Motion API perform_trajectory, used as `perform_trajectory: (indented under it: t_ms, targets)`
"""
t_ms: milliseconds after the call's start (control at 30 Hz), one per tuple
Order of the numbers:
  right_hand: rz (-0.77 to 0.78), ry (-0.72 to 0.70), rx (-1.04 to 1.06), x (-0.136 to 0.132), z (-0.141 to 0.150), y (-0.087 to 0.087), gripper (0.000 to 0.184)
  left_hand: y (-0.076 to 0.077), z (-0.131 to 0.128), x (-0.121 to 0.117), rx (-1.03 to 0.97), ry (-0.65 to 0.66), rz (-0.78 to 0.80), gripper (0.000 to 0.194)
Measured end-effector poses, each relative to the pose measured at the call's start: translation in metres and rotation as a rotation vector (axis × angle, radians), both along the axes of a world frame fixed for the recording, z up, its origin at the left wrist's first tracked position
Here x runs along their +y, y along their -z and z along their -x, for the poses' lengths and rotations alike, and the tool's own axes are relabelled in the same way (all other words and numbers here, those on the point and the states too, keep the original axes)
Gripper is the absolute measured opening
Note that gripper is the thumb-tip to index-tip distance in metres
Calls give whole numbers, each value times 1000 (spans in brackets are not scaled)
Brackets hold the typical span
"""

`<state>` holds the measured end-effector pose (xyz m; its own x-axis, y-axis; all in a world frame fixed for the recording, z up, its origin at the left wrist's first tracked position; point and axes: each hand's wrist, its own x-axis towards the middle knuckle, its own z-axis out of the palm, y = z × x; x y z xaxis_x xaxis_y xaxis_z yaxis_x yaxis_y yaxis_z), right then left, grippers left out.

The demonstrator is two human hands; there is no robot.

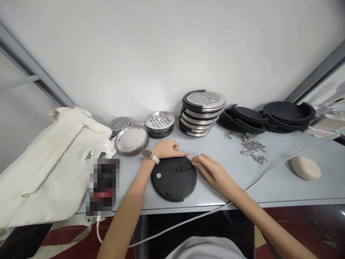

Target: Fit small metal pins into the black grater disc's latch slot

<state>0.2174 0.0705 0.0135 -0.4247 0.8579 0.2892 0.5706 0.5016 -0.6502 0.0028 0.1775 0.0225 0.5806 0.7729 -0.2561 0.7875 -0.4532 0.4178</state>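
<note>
A black round holder [172, 183] lies flat on the table in front of me, with a light round dot, a small slot near its front edge and a short black strap [183, 168] on its face. My left hand [167, 148], a watch [150, 156] on its wrist, rests at the holder's far edge. Its fingers are curled and its thumb lies along the rim. At the right edge, the fingertips of my right hand [209, 167] are pinched together by the strap's end. What exactly sits between those fingertips is partly hidden.
Behind stand a stack of grater discs in black holders [203, 114], smaller grater discs [160, 124] and metal rings [132, 140]. Black holders [245, 117] and metal clasps [252, 145] lie right, near a beige mouse [306, 167]. A cream bag [56, 169] and a cable [172, 227] are close by.
</note>
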Motion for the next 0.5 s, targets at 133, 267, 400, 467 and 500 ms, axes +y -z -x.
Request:
perform_trajectory:
  t_ms: [133,267,400,467,500]
  targets:
    - [27,-14,14,-1,1,1,16,-1,0,-1,-39,-6,17,31]
    - [52,2,23,-1,0,1,14,-9,4,-1,-129,-12,43,37]
    - [90,26,39,-1,0,1,12,-16,11,0,-228,-24,113,51]
    - [93,16,50,-1,0,2,13,-18,14,1,-255,-27,156,52]
    - [90,9,53,-1,0,3,14,-19,14,1,-264,-27,172,52]
